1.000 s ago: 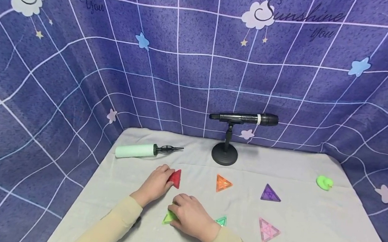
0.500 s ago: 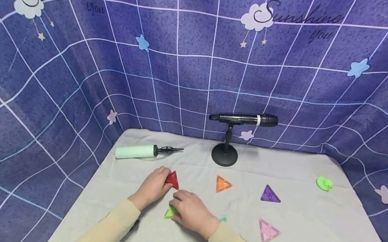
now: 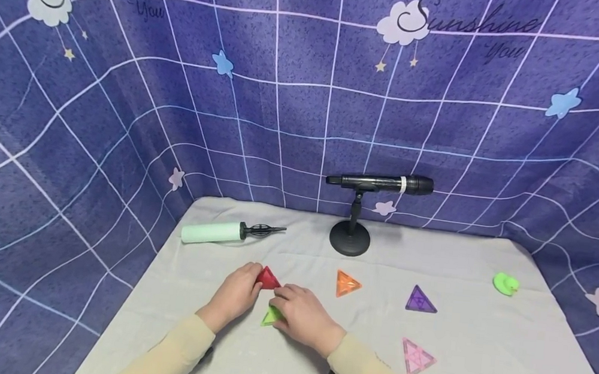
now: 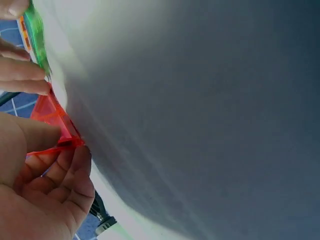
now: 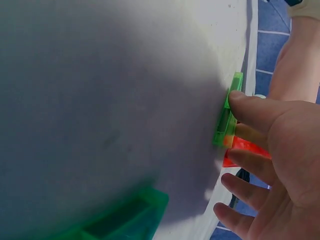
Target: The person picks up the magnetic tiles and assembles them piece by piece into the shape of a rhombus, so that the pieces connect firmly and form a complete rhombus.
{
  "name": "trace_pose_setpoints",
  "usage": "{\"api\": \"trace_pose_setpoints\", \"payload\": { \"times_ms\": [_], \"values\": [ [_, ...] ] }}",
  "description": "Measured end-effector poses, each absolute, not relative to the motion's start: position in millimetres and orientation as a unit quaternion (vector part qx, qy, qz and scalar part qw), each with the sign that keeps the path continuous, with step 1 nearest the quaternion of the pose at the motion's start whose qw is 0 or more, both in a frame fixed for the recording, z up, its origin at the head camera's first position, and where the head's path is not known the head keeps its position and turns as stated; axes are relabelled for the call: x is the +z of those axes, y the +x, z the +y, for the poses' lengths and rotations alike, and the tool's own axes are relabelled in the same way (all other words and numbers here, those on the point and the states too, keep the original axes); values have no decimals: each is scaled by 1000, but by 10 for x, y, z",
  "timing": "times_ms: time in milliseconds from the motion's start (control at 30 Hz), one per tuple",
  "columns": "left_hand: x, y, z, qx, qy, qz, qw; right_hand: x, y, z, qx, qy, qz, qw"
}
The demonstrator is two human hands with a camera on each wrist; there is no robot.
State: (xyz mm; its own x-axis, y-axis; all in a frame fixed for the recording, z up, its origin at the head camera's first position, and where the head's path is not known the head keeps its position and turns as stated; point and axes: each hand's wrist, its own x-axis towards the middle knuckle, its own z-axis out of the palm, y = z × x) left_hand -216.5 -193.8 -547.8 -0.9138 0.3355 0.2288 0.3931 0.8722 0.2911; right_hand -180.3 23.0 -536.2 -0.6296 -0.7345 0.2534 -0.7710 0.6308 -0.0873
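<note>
My left hand (image 3: 233,296) pinches a red triangular magnetic tile (image 3: 268,279) between thumb and fingers; the left wrist view shows the thumb on the red tile's face. Just nearer and to the right, my right hand (image 3: 308,319) pinches a light green triangular magnetic tile (image 3: 271,315) by its edge. In the right wrist view the light green tile (image 5: 229,112) stands tilted between thumb and index finger, close to the red tile (image 5: 245,150). The right fingertips partly cover both tiles, so I cannot tell whether their edges touch. A darker green tile (image 5: 125,220) lies below the right wrist.
An orange tile (image 3: 347,284), a purple tile (image 3: 421,300) and a pink tile (image 3: 416,358) lie to the right on the white-covered table (image 3: 480,337). Behind stand a microphone on its stand (image 3: 350,237) and a mint hand pump (image 3: 212,233). A green toy duck (image 3: 505,284) sits far right.
The red tile has turned in my left fingers. My right hand has moved away from me with the light green tile, closer to the red one. My right arm now hides the darker green tile in the head view.
</note>
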Motion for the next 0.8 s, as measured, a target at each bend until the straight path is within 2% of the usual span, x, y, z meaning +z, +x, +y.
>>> {"api": "trace_pose_setpoints", "payload": {
  "times_ms": [433,800],
  "values": [
    [-5441,-2035,-1853,-178,-166,-966,86,-5358,-1933,282,71,415,-901,108],
    [-5433,-1961,-1766,-179,-201,-957,111,-5367,-2029,320,72,409,-902,115]
  ]
}}
